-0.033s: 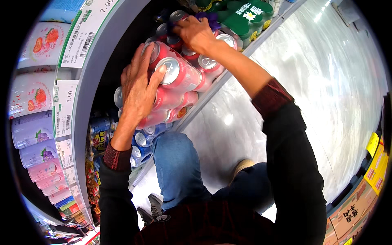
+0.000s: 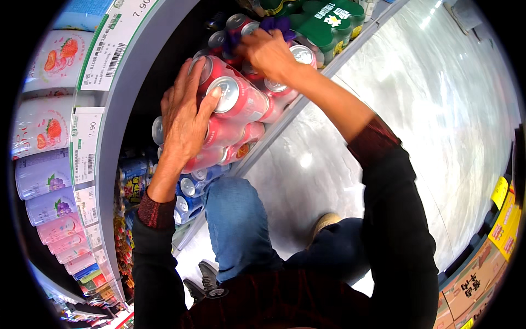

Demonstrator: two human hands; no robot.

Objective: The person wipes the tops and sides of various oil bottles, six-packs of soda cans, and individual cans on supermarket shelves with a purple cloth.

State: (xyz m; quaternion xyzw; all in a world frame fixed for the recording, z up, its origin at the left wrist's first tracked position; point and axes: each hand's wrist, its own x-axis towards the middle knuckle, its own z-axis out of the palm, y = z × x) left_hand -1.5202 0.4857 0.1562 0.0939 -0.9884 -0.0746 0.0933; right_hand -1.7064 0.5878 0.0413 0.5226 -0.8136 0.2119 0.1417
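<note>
My left hand [image 2: 183, 118] grips the upper end of a shrink-wrapped pack of red drink cans [image 2: 241, 98], thumb over one silver lid and fingers along its left side. The pack lies tilted on the low shelf. My right hand [image 2: 269, 54] is closed on a bunched purple cloth [image 2: 280, 26], which shows on both sides of the fingers. It rests over the tops of more red cans [image 2: 302, 55] standing behind that pack. The fingertips and part of the cloth are hidden.
Green wrapped cans [image 2: 323, 24] stand beyond my right hand. Blue cans [image 2: 192, 186] sit nearer me, by my knee. A higher shelf edge with price labels [image 2: 90, 145] curves along the left. Cartons [image 2: 471, 279] stand at the right, across the pale floor [image 2: 405, 109].
My right hand has shifted slightly right and toward me with the cloth, uncovering more can lids to its left. My left hand stays on the pack.
</note>
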